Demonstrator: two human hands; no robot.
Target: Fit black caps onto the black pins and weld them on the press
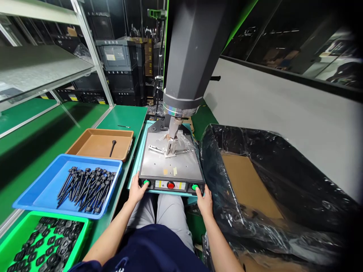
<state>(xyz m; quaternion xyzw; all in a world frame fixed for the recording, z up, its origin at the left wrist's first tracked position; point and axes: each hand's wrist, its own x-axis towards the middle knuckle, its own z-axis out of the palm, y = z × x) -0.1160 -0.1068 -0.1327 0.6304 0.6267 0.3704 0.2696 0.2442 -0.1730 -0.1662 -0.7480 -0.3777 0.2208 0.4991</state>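
My left hand (137,192) wraps the front left corner of a bench press's base (147,168), its thumb on a green button (146,182). At the opposite corner, my right hand (205,200) has its fingers along the side and its thumb at the other green button (194,187). A red button (170,185) sits between them. Above the metal plate, the press's tapered metal tip (174,126) is down at a small pale fixture (170,147). Clear film lies around the fixture. Whether a part sits inside it, I cannot tell.
Left of the press, a brown tray (90,133) holds one black bolt-like part (112,148). A blue tray (36,194) holds several more, and a green bin (10,241) holds small black pieces. On the right stands a carton lined with black plastic (221,189).
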